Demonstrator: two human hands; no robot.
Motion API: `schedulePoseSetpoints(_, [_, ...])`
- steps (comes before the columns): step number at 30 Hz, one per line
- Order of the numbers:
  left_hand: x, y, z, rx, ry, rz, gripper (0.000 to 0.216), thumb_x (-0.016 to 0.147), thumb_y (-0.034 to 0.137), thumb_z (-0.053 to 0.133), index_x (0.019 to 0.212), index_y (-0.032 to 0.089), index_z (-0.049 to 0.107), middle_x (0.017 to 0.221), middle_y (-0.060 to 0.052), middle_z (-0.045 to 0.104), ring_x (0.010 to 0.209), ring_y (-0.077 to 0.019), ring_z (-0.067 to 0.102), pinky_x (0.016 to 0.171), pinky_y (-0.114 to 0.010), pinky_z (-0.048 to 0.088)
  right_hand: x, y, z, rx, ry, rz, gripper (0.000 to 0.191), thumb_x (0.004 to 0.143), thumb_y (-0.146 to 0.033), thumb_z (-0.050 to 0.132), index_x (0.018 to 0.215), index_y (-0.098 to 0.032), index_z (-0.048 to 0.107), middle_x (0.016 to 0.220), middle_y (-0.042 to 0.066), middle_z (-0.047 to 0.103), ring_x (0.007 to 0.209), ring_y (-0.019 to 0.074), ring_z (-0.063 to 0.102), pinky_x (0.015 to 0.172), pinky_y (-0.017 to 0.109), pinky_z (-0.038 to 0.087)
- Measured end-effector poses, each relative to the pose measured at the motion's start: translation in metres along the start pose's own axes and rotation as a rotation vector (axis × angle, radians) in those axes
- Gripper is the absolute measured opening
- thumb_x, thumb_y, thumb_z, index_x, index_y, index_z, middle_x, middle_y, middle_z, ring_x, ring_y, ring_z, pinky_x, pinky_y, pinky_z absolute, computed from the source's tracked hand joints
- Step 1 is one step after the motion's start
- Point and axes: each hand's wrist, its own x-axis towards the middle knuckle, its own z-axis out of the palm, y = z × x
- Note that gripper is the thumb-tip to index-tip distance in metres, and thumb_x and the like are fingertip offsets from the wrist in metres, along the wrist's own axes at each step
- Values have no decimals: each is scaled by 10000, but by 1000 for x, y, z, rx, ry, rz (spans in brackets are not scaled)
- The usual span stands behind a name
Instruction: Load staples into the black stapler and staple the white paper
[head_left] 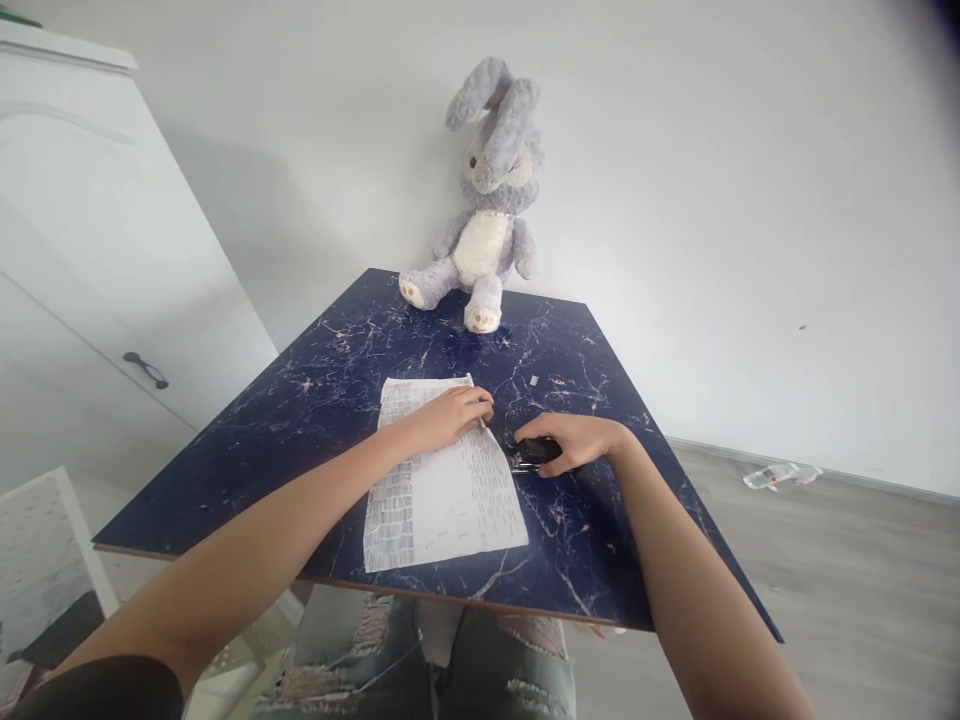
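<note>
A dark blue marbled table (300, 430) carries a plush rabbit (480, 248) sitting at its far edge. Toward the near edge lies a printed sheet (442, 510), its long axis running from near edge to far. The left hand (448, 415) rests on it, fingers curled at its right side; I cannot tell whether they pinch or press. The right hand (583, 438) grips a black stapler (536, 452), which lies roughly parallel to the near edge, nose pointing left to the sheet's right side. Beyond is a pale scrap (533, 380).
</note>
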Motion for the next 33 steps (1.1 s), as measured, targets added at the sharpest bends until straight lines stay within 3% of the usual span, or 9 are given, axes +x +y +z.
schedulePoseSetpoints(3, [-1,3,-1,-27,-26,-22,257,1014,161,501,1240,209,613,1317,-115,583,1172,-257,590,1003,-443,486,0,-1,0,17,-39,15,167,795,-272,711,879,-177,603,803,-27,570,703,129,493,658,256,353])
schedulePoseSetpoints(7, [-4,7,-8,-88,-108,-86,231,1032,217,480,1194,225,645,1209,-90,615,1089,-235,611,920,-386,509,-2,-3,0,11,-69,46,215,817,-326,728,925,-176,619,842,-10,586,720,139,501,666,265,359])
schedulePoseSetpoints(15, [-7,10,-8,-36,-135,-76,275,1036,320,518,1279,241,623,1337,-101,587,1226,-271,563,1059,-456,427,0,-13,1,13,-185,18,349,846,-453,747,1015,-163,650,906,15,623,785,162,550,694,266,386])
schedulePoseSetpoints(21, [0,22,-6,-206,-199,129,316,1076,334,443,1314,277,642,1401,-86,604,1295,-233,557,1115,-408,412,-2,-15,1,61,-218,16,433,840,-561,759,991,-168,658,872,8,618,781,155,545,699,256,400])
schedulePoseSetpoints(27, [-4,26,4,-148,-275,88,503,1022,517,525,1503,376,494,1620,-32,422,1534,-288,313,1260,-496,216,-3,-22,-3,103,-56,44,505,964,-677,532,971,-181,624,876,15,595,739,139,479,692,265,401])
schedulePoseSetpoints(30, [-7,24,8,-137,-268,74,554,1028,532,498,1554,373,429,1645,-37,382,1559,-293,254,1266,-511,187,-3,-27,2,107,74,152,555,1026,-667,392,870,-180,609,797,11,577,685,138,463,659,278,404])
schedulePoseSetpoints(33, [-8,22,11,-131,-285,70,573,1038,536,461,1581,366,387,1659,-36,354,1575,-284,204,1274,-513,143,0,-33,17,106,274,269,579,1055,-634,319,897,-179,639,834,35,629,723,161,524,697,307,435])
